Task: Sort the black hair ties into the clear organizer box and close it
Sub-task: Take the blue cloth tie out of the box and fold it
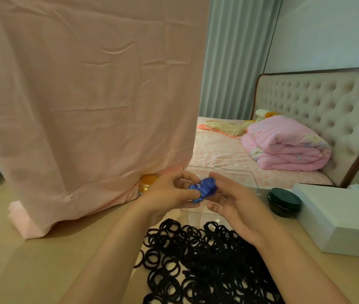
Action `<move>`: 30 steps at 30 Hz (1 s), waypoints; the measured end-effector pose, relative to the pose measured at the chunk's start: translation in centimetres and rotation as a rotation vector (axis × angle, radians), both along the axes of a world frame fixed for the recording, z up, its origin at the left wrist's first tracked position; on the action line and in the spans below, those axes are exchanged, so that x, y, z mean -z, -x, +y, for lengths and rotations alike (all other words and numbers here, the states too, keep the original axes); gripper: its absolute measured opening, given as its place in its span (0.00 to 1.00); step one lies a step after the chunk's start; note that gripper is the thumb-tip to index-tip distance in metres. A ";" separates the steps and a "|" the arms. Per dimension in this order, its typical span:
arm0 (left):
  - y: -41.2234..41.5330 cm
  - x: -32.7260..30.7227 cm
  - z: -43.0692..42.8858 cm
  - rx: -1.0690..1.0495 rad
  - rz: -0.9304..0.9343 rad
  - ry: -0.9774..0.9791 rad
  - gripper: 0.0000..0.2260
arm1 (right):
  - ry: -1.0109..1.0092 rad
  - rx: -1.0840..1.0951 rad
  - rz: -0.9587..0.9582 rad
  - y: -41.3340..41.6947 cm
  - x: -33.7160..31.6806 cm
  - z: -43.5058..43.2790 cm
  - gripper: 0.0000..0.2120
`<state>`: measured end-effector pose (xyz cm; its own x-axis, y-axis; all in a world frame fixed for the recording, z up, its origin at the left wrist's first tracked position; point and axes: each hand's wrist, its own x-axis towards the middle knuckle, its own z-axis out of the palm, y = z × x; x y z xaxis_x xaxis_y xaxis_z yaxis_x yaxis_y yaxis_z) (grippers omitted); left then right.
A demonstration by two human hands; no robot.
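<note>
I am watching two bare hands meeting over the middle of the tabletop (pixel 42 260). The left hand (pixel 165 193) is pinching a small crumpled blue bundle (pixel 203 188), shiny and crinkled like foil or thin plastic, between thumb and fingers. The right hand (pixel 237 207) is lying open beside it, fingers fairly straight, thumb touching the bundle's top.

Directly beneath and just beyond the hands, the clear organizer box (pixel 198 216) is sitting with its hard, see-through lid (pixel 229 174) standing open on the far side; its divided tray is showing empty where I can see it. The black hair ties (pixel 196 260) are lying nearer than the hands in a loose, tangled heap of thin, matte elastic rings, its far edge touching the box. The heap is stretching near to far, and both hands are about equally close to it.

Outward: a soft pink cloth (pixel 86 95) is hanging on the left, a yellow jar (pixel 149 181) peeking from under it. To the right are a dark round jar (pixel 283 201) and a white box (pixel 338 216). Far right is a bed (pixel 218 154) with a folded pink quilt (pixel 283 148).
</note>
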<state>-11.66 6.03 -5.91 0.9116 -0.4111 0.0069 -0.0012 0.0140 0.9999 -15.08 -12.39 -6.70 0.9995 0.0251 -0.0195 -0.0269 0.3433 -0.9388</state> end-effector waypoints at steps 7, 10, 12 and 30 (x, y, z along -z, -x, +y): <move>-0.7 0.6 0.6 -0.175 -0.097 0.059 0.13 | 0.233 0.062 0.085 -1.8 -0.5 2.9 0.09; -1.6 1.3 1.1 -0.270 -0.185 -0.064 0.11 | 0.422 0.140 0.043 -3.4 -1.2 3.4 0.07; -2.3 2.3 1.6 -0.328 -0.281 -0.205 0.08 | 0.589 0.171 0.043 -4.6 -1.3 3.3 0.08; -4.0 7.9 1.4 -0.186 -0.338 -0.487 0.08 | 1.556 0.042 0.115 -9.7 -0.2 6.5 0.08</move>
<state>-7.64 7.46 -13.83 0.9484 -0.2741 0.1597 -0.2778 -0.4743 0.8354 -5.41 -5.87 -6.45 0.9903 -0.1187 -0.0721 -0.1366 -0.9259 -0.3521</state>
